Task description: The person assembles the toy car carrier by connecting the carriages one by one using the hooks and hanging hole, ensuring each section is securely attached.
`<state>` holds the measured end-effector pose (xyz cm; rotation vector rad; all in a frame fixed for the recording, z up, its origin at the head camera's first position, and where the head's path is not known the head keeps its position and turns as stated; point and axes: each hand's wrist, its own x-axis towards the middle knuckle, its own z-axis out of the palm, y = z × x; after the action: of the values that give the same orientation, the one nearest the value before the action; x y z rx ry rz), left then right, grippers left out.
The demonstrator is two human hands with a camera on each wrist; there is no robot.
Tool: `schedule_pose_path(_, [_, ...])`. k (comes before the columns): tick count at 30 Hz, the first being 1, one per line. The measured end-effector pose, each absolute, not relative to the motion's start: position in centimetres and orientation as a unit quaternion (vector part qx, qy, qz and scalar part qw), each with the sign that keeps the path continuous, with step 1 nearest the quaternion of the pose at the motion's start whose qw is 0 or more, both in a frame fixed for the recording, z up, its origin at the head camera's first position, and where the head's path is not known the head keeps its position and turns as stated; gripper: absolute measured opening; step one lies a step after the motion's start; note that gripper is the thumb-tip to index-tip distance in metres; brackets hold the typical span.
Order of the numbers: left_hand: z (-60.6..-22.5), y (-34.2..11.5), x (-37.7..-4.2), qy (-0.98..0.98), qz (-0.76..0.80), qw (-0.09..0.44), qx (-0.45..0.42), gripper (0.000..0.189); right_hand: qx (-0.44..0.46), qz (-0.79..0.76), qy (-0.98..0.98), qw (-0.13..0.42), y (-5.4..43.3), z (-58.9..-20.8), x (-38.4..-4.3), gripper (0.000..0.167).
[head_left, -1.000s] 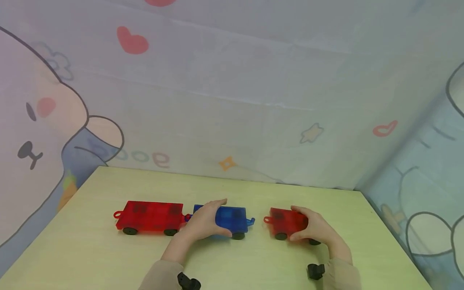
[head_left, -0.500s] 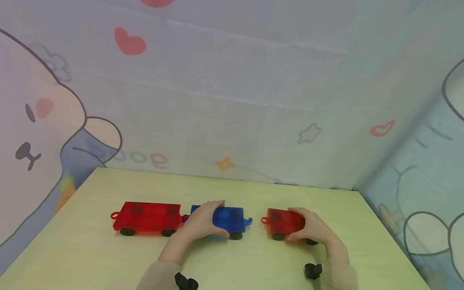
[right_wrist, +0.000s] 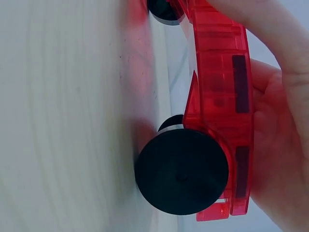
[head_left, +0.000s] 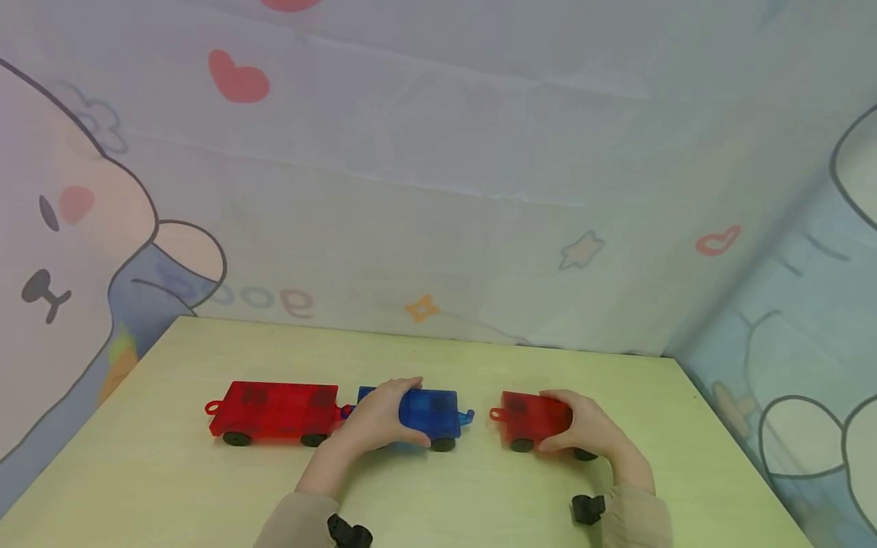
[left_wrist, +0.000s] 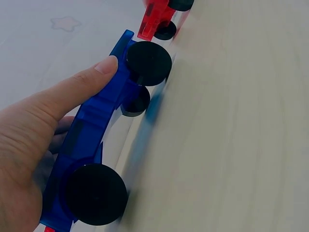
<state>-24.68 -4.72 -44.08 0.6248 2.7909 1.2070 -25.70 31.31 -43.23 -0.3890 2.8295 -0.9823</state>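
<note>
My left hand (head_left: 375, 417) grips a translucent blue toy train car (head_left: 430, 411) from above, thumb along its near side. The left wrist view shows the blue car's black wheels (left_wrist: 96, 194). Behind it, on the left, a longer red toy train car (head_left: 281, 409) stands with its end meeting the blue car's coupling; my hand partly hides that end. With my right hand (head_left: 591, 428) I hold a second, shorter-looking red toy train car (head_left: 527, 415) over its right end, which is covered. A small gap separates its ring (head_left: 498, 414) from the blue car's hook (head_left: 467, 417).
The cars are on a pale yellow wooden table (head_left: 438, 502). A printed cloth backdrop (head_left: 438, 190) rises behind the table's back edge, and more cloth hangs at the right side.
The head view has shifted slightly, so everything appears a little further left. Both hands keep their holds, and the gap between the blue car and right red car looks the same.
</note>
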Motion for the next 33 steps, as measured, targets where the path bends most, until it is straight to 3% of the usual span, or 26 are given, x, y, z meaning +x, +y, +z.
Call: schedule_pose_path(33, [-43.95, -4.62, -24.67, 0.899, 0.393, 0.023, 0.193, 0.092, -0.138, -0.327, 0.934, 0.041, 31.08, -43.46, -25.94, 0.084])
